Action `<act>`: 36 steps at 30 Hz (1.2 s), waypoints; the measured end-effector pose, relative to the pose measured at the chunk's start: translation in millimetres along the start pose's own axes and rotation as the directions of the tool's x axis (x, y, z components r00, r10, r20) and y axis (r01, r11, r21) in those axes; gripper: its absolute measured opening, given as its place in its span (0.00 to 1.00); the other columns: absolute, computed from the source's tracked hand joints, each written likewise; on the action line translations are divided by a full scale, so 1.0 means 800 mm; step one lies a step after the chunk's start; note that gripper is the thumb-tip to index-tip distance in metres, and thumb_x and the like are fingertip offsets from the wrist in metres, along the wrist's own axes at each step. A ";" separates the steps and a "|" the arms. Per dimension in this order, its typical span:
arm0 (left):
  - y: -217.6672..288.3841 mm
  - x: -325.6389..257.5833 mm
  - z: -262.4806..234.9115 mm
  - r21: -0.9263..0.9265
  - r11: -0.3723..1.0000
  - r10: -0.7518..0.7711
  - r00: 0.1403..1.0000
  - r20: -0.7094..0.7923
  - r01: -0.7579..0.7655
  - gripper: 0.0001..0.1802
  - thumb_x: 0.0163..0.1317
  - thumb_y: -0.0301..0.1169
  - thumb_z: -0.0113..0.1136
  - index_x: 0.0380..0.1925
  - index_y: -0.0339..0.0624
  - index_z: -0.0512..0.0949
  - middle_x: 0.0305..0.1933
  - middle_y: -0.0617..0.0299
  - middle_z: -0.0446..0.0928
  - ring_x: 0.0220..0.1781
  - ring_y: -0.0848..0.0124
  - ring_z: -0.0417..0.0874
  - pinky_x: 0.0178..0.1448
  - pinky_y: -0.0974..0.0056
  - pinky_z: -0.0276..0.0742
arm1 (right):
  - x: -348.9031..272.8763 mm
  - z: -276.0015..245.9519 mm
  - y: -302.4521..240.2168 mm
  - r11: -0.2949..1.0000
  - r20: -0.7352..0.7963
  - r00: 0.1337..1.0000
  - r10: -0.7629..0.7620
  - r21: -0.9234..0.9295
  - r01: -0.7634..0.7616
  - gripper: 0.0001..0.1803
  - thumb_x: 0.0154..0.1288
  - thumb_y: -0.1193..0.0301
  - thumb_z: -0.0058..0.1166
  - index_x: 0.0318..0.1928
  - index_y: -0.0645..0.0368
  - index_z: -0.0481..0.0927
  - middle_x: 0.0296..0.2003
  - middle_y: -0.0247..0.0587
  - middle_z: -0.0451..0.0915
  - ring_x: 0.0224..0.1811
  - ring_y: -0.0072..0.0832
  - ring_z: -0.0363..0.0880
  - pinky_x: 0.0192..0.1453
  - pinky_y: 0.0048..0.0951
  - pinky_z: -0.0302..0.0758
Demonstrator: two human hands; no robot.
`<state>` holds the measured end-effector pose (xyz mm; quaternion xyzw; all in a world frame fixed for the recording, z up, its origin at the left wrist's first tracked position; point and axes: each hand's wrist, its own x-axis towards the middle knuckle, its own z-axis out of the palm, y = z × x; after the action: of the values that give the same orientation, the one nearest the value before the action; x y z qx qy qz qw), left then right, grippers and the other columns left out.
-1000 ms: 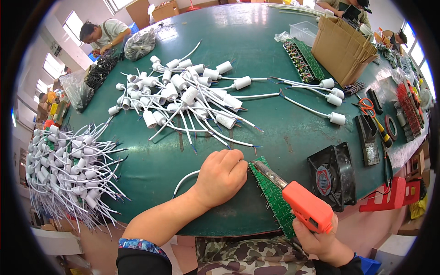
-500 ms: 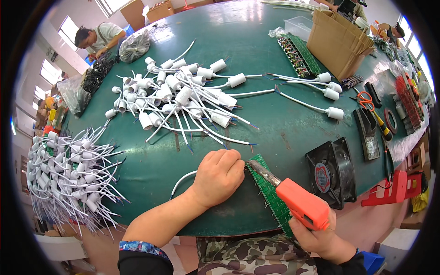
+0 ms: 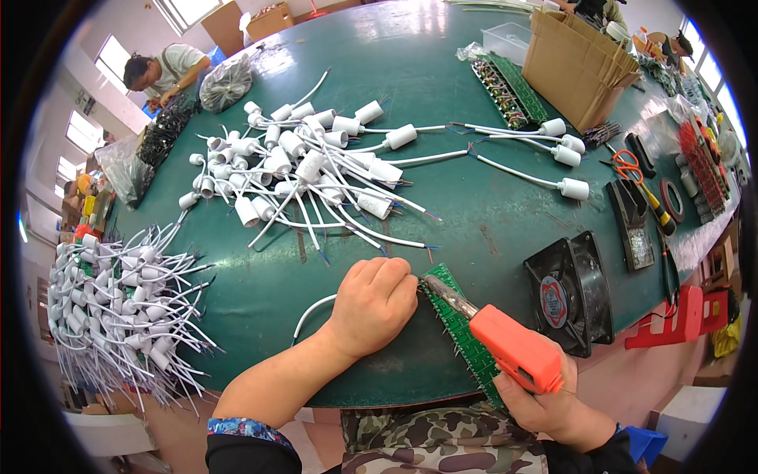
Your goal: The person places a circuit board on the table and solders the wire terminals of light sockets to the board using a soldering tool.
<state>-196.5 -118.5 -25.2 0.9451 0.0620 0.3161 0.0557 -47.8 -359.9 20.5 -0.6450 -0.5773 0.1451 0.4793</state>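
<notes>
Right hand [image 3: 553, 407] gripped an orange soldering iron [image 3: 505, 344], its tip on a green circuit board [image 3: 462, 332]; left hand [image 3: 371, 304] pinched a white wire [image 3: 309, 312] beside the board. Brown cardboard boxes [image 3: 576, 67] stood far beyond it.

Orange-handled soldering iron [image 3: 505, 340] angled up-left, tip touching green circuit board strip [image 3: 458, 332] lying diagonally, lower centre; white wire [image 3: 312, 312] curving leftward.

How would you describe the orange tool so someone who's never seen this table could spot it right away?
Start at the big green table and go to its near edge, where a green circuit board lies beside the black fan. The orange soldering iron is in the right hand, its metal tip on the board by the left hand. It is the only bright orange pistol-shaped tool being held.
</notes>
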 end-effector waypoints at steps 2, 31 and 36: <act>0.000 0.000 0.000 -0.006 1.000 -0.002 1.000 0.002 0.002 0.14 0.41 0.20 0.68 0.31 0.38 0.77 0.38 0.57 0.77 0.35 0.59 0.80 0.38 0.56 0.75 | -0.001 0.001 0.000 1.000 -0.009 1.000 0.003 0.009 -0.003 0.30 0.62 0.76 0.69 0.61 0.76 0.72 0.43 0.49 0.86 0.37 0.29 0.88 0.42 0.28 0.83; 0.001 0.000 -0.002 0.001 1.000 -0.005 1.000 0.016 0.005 0.13 0.42 0.20 0.68 0.30 0.39 0.78 0.38 0.58 0.77 0.36 0.59 0.80 0.39 0.56 0.75 | -0.008 -0.006 -0.003 1.000 -0.021 1.000 -0.008 -0.011 0.008 0.31 0.62 0.75 0.69 0.61 0.80 0.71 0.45 0.55 0.86 0.40 0.35 0.90 0.44 0.31 0.85; 0.000 -0.001 -0.003 -0.006 1.000 -0.009 1.000 0.021 0.009 0.13 0.43 0.20 0.68 0.30 0.39 0.78 0.38 0.57 0.77 0.36 0.59 0.81 0.39 0.56 0.77 | -0.010 -0.007 -0.004 0.998 -0.012 1.000 0.007 0.057 -0.006 0.32 0.62 0.76 0.69 0.61 0.80 0.70 0.45 0.55 0.86 0.40 0.34 0.90 0.43 0.31 0.85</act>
<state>-198.3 -118.6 -23.9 0.9479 0.0649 0.3060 0.0607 -47.9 -369.6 23.0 -0.6338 -0.5677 0.1590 0.5007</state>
